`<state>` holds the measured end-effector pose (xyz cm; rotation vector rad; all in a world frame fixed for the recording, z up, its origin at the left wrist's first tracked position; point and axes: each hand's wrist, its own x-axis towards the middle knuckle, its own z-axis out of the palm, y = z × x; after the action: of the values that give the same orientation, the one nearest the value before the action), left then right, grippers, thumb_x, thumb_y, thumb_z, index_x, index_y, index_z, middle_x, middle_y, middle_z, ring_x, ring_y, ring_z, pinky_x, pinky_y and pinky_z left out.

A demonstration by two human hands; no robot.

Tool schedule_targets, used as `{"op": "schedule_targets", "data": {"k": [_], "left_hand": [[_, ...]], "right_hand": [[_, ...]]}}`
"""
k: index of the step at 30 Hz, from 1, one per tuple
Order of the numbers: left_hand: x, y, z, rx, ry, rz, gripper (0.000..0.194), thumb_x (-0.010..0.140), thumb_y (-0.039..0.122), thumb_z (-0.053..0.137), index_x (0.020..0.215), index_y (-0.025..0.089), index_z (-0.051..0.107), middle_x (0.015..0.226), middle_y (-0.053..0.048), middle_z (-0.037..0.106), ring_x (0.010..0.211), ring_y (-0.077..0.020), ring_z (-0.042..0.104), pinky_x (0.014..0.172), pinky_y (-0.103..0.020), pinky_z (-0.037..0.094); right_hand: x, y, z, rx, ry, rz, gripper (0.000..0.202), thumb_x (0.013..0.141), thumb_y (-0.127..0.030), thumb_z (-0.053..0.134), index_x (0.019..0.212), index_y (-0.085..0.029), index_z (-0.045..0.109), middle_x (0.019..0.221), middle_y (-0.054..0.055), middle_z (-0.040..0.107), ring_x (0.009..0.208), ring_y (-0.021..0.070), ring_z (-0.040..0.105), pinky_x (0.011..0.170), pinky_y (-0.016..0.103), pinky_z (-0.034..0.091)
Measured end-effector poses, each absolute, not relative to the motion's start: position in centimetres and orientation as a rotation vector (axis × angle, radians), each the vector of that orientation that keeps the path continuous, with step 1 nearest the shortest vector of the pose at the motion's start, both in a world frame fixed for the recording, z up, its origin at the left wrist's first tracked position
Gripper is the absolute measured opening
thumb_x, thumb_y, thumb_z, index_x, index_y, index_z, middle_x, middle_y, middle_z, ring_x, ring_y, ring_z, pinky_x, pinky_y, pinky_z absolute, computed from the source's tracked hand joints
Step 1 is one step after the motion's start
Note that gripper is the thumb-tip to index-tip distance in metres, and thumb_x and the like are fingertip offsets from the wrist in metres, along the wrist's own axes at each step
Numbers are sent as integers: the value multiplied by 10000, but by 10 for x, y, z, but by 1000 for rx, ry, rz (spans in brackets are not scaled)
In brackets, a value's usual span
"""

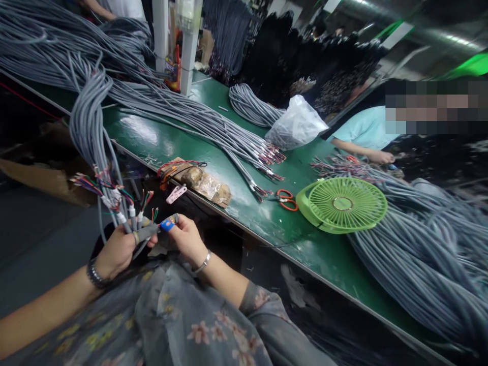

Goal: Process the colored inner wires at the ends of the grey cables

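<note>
My left hand point(121, 250) is closed round the ends of several grey cables point(91, 109), which hang over the table's edge in a thick bundle. Their stripped ends fan out in thin coloured wires point(89, 184) above the fist. Grey tape wraps a finger of this hand. Close against it, my right hand point(186, 236) pinches at the tip of one cable, where a little red wire shows between the hands. Blue tape point(166, 225) covers its thumb tip. Both hands are over my lap, in front of the table.
A green table point(179, 140) carries more cable bundles point(206, 124), a taped cardboard piece point(206, 184), a pink clip point(176, 194), orange-handled scissors point(286, 200), a green fan point(343, 204) and a plastic bag point(297, 124). A co-worker point(362, 127) sits across at the right.
</note>
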<state>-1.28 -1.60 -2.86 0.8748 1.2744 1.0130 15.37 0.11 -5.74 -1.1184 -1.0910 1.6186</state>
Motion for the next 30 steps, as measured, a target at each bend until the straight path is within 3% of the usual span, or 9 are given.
{"op": "schedule_targets", "data": {"k": [4, 11, 17, 24, 30], "left_hand": [[-14, -16, -29, 768, 1297, 1107, 393, 491, 469, 1030, 627, 233, 746, 569, -14, 717, 556, -197, 652, 580, -321, 585], [-12, -17, -27, 827, 1304, 1092, 411, 498, 510, 1027, 590, 235, 735, 555, -14, 696, 540, -177, 607, 527, -296, 523], [-10, -19, -29, 915, 1318, 1009, 410, 540, 527, 1001, 554, 239, 709, 553, -15, 687, 541, -169, 606, 552, -293, 531], [-8, -17, -27, 886, 1347, 1032, 331, 499, 461, 959, 508, 239, 714, 527, -14, 672, 520, -156, 594, 524, -275, 521], [-6, -16, -30, 908, 1337, 1036, 289, 504, 440, 942, 505, 241, 732, 518, -14, 692, 499, -156, 601, 488, -260, 500]], "right_hand": [[152, -4, -62, -1075, -1084, 1600, 589, 695, -714, 968, 762, -247, 614, 689, -46, 608, 634, 133, 493, 611, 283, 469], [156, 4, -58, -1081, -1138, 1667, 506, 796, -690, 892, 863, -247, 657, 727, -41, 609, 660, 144, 541, 621, 275, 499], [149, 15, -52, -1068, -1128, 1675, 578, 690, -654, 1023, 786, -239, 632, 737, -44, 652, 706, 144, 589, 711, 293, 528], [149, 12, -50, -1113, -1042, 1693, 643, 633, -711, 1029, 723, -234, 607, 632, -83, 566, 599, 106, 474, 595, 259, 444], [150, 15, -50, -1110, -1034, 1775, 676, 589, -698, 1068, 725, -228, 601, 616, -80, 593, 582, 99, 481, 583, 248, 413]]}}
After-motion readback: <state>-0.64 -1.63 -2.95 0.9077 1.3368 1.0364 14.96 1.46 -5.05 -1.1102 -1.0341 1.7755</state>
